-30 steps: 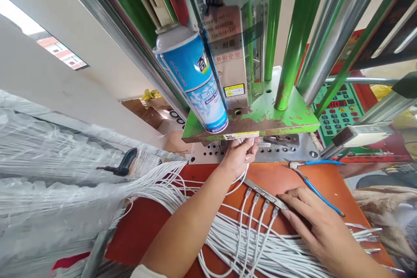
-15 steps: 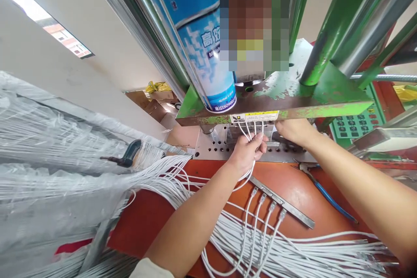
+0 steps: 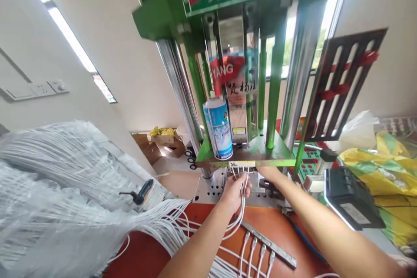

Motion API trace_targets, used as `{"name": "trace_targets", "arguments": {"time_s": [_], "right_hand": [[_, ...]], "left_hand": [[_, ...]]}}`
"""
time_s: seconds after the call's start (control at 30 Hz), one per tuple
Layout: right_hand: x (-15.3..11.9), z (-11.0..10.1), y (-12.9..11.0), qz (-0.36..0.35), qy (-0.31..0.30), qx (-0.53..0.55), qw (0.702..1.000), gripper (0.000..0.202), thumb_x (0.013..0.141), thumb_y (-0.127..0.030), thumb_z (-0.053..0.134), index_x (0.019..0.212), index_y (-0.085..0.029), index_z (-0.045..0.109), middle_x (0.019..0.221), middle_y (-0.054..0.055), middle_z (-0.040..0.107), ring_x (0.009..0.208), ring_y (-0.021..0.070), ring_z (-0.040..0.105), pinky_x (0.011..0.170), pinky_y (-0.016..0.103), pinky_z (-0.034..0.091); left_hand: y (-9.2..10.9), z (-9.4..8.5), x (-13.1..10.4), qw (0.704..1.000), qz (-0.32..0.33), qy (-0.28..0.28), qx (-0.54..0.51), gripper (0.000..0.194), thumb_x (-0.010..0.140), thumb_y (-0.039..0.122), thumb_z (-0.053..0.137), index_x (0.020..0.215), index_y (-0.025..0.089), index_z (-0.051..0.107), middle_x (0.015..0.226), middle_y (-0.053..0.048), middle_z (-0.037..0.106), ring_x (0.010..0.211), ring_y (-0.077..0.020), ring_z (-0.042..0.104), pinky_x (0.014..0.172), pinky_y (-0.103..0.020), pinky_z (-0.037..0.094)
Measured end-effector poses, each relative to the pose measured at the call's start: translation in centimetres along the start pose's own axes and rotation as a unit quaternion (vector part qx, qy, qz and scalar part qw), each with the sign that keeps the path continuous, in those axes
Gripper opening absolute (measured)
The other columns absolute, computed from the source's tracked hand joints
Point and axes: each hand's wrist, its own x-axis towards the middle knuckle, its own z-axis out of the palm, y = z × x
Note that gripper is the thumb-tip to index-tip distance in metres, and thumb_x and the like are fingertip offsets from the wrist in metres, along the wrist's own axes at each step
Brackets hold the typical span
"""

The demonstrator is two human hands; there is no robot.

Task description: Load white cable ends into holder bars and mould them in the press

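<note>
My left hand (image 3: 235,191) is closed around several white cables (image 3: 242,208), whose upper ends run up under the green press plate (image 3: 260,155). Beside it on the right, my right hand (image 3: 267,173) reaches beneath the plate's front edge; its fingertips are hidden there. A blue and white spray can (image 3: 218,130) stands on the plate. Below my hands, a metal bar (image 3: 270,244) lies slantwise on the red-brown table surface (image 3: 202,212), with white cable connectors (image 3: 254,243) along its lower side.
Plastic-wrapped bundles of white cable (image 3: 65,191) fill the left side, with a dark-handled tool (image 3: 143,192) on them. A blue-handled tool (image 3: 304,239) lies right of the bar. A black box (image 3: 353,197) and yellow-green sacks (image 3: 387,173) are at the right.
The view has tilted up and pulled back, so the press's upper part now shows. My left hand still holds the cables, and my right hand is still at the plate's edge.
</note>
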Motion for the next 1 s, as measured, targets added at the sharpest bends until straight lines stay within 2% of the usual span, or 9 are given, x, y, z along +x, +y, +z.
{"name": "trace_targets", "arguments": {"time_s": [0.13,0.23,0.33,0.43,0.5,0.6,0.77,0.87,1.0], "right_hand": [[-1.6,0.2,0.1,0.006,0.051,-0.007,0.999,0.034,0.101,-0.040,0.065,0.127,-0.018,0.063,0.125,0.009,0.065,0.103,0.0216,0.067,0.088,0.042,0.059],[-4.7,0.6,0.8,0.021,0.072,0.000,0.997,0.027,0.104,-0.039,0.061,0.117,-0.015,0.064,0.111,0.007,0.067,0.095,0.0199,0.067,0.084,0.039,0.058],[-9.2,0.7,0.7,0.022,0.074,0.011,0.997,0.027,0.109,-0.037,0.044,0.104,-0.017,0.060,0.097,0.006,0.066,0.088,0.0198,0.066,0.079,0.036,0.056],[-13.7,0.7,-0.2,0.034,0.070,0.007,0.997,0.026,0.109,-0.038,0.038,0.102,-0.021,0.055,0.095,0.006,0.065,0.083,0.0214,0.064,0.073,0.035,0.053],[-16.0,0.8,-0.7,0.063,0.078,-0.008,0.995,0.026,0.108,-0.040,0.037,0.100,-0.022,0.054,0.093,0.006,0.064,0.081,0.0238,0.064,0.070,0.036,0.050],[-18.1,1.1,-0.8,0.108,0.088,-0.025,0.990,0.029,0.108,-0.042,0.035,0.092,-0.024,0.050,0.087,0.006,0.063,0.077,0.0257,0.064,0.065,0.036,0.046],[-20.2,1.4,-0.7,0.112,0.043,0.000,0.993,0.033,0.107,-0.043,0.039,0.085,-0.024,0.054,0.080,0.003,0.063,0.072,0.0235,0.064,0.065,0.034,0.047],[-20.7,1.3,-1.1,0.101,0.021,0.021,0.994,0.035,0.103,-0.042,0.045,0.077,-0.022,0.059,0.081,0.006,0.063,0.078,0.0259,0.062,0.070,0.038,0.048],[-20.0,-1.0,-2.5,0.091,-0.003,0.083,0.992,0.039,0.105,-0.046,0.041,0.088,-0.022,0.067,0.098,0.008,0.069,0.095,0.0270,0.063,0.082,0.041,0.052]], "left_hand": [[2.1,0.5,-0.8,1.000,0.012,0.012,-0.016,0.060,0.071,0.066,0.083,0.086,0.013,0.061,0.067,-0.005,0.066,0.049,-0.0114,0.057,0.047,-0.023,0.040],[2.4,0.7,-3.2,1.000,-0.018,-0.002,-0.018,0.058,0.076,0.063,0.082,0.092,0.011,0.064,0.072,-0.009,0.070,0.051,-0.0141,0.061,0.046,-0.024,0.041],[1.3,0.9,-7.0,0.994,-0.098,-0.037,-0.009,0.056,0.080,0.060,0.077,0.098,0.008,0.065,0.071,-0.012,0.071,0.042,-0.0114,0.053,0.040,-0.022,0.026],[-0.7,1.3,-11.4,0.990,-0.140,-0.024,-0.018,0.055,0.082,0.062,0.075,0.097,0.010,0.064,0.060,-0.004,0.064,0.035,-0.0038,0.032,0.040,-0.022,0.014],[-2.0,1.5,-14.0,0.989,-0.147,-0.007,-0.023,0.059,0.077,0.068,0.076,0.096,0.013,0.063,0.053,0.004,0.055,0.034,-0.0030,0.022,0.040,-0.022,0.011],[-2.8,1.5,-16.7,0.987,-0.157,-0.028,0.027,0.067,0.075,0.079,0.071,0.096,0.016,0.062,0.047,0.007,0.048,0.033,-0.0055,0.023,0.039,-0.023,0.013],[-1.2,0.5,-18.1,0.980,-0.104,-0.057,0.159,0.065,0.084,0.080,0.061,0.093,0.015,0.062,0.045,0.006,0.046,0.038,-0.0069,0.029,0.043,-0.023,0.020],[0.1,-0.2,-18.0,0.965,-0.070,-0.075,0.242,0.067,0.088,0.080,0.055,0.094,0.014,0.063,0.046,0.005,0.045,0.039,-0.0070,0.029,0.044,-0.024,0.019],[0.9,-0.8,-17.8,0.935,-0.051,-0.131,0.327,0.070,0.091,0.082,0.047,0.090,0.014,0.064,0.046,0.005,0.042,0.039,-0.0075,0.030,0.044,-0.025,0.021]]}}
